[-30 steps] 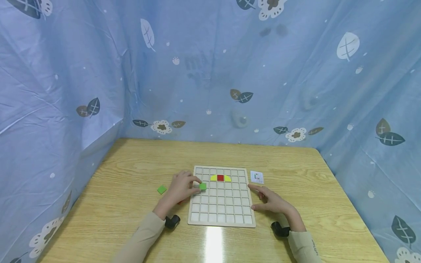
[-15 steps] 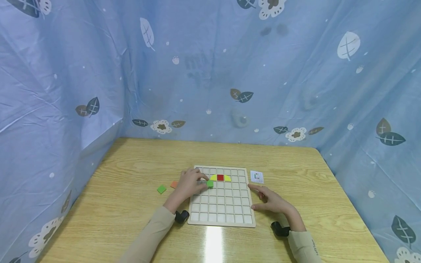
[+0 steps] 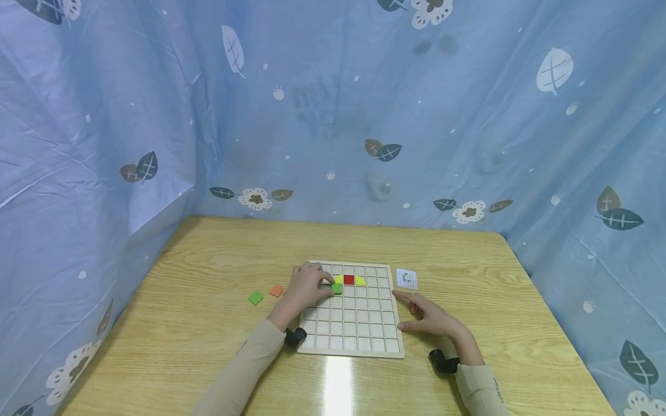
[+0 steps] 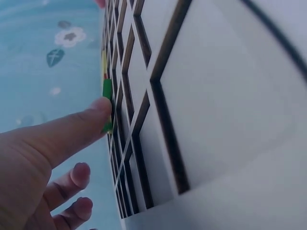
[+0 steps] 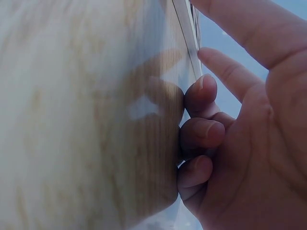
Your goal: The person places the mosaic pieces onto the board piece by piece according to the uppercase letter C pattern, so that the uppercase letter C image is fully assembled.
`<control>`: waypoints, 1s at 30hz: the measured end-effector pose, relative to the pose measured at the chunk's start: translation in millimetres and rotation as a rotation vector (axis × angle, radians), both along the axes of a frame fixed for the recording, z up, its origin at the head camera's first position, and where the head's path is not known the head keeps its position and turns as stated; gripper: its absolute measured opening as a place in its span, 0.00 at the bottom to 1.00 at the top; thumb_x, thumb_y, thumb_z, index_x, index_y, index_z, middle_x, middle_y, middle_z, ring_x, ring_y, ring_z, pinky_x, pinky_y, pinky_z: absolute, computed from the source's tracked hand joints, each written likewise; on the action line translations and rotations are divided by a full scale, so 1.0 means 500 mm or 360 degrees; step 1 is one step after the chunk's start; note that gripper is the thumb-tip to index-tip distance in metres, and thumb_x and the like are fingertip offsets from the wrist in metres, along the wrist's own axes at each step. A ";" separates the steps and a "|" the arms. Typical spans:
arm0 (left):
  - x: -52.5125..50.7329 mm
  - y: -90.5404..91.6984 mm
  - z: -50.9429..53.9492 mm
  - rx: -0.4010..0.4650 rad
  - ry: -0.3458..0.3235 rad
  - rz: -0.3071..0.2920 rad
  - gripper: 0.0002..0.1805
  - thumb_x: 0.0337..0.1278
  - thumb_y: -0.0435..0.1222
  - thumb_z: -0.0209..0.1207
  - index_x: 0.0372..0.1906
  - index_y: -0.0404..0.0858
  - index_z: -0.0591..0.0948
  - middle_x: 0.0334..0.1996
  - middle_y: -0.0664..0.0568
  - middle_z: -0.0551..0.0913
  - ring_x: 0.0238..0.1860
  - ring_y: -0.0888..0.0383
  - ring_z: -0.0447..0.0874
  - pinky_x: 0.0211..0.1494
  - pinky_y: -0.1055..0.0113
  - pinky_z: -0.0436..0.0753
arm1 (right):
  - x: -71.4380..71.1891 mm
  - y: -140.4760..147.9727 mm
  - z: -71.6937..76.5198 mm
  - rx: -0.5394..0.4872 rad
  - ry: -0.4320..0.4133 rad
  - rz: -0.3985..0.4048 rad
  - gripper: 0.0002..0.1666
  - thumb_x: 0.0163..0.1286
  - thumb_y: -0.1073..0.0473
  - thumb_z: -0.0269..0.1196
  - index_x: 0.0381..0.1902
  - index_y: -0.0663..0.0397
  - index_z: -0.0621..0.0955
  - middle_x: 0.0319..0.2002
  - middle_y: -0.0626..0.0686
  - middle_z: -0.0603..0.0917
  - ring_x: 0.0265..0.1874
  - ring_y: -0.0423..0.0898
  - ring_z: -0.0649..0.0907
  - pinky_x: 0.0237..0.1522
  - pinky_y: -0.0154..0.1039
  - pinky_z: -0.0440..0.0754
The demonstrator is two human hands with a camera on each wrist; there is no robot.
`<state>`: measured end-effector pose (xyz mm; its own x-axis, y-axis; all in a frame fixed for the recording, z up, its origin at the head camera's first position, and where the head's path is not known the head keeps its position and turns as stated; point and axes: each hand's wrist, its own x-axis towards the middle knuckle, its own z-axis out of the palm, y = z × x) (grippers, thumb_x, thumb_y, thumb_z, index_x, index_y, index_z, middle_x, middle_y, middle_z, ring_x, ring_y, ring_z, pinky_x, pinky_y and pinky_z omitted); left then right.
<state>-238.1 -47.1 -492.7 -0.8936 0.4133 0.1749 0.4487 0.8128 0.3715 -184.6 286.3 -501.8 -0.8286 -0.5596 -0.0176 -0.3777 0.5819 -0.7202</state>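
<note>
A white grid board point(image 3: 350, 330) in a pale wooden frame lies on the table. Between thumb and forefinger, my left hand point(image 3: 306, 289) pinches a green square tile point(image 3: 337, 289) at the board, just below the left yellow piece point(image 3: 339, 279). Right of that piece are a red square point(image 3: 349, 279) and another yellow piece point(image 3: 361, 281). In the left wrist view the thumb of my left hand point(image 4: 43, 158) presses on the green tile point(image 4: 107, 89). My right hand point(image 3: 429, 316) touches the board's right edge with thumb and forefinger; its other fingers are curled in the right wrist view.
Left of the board lie a green tile point(image 3: 255, 298) and an orange tile point(image 3: 277, 290), with a further piece partly hidden by the left hand. A small printed card point(image 3: 406, 278) is by the board's upper right corner. A blue patterned curtain point(image 3: 333, 115) hangs behind the table.
My left hand has moved right and slightly up over the board with the green tile, bringing it under the left yellow piece. The orange tile has come into view. My right hand has stayed put.
</note>
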 end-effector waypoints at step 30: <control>0.011 -0.001 0.003 0.0008 -0.0040 -0.0022 0.15 0.43 0.50 0.68 0.40 0.53 0.86 0.26 0.59 0.74 0.31 0.61 0.63 0.44 0.56 0.62 | -0.001 -0.001 -0.003 -0.0093 0.0033 0.0066 0.44 0.57 0.55 0.67 0.67 0.62 0.62 0.28 0.58 0.64 0.24 0.45 0.62 0.25 0.33 0.61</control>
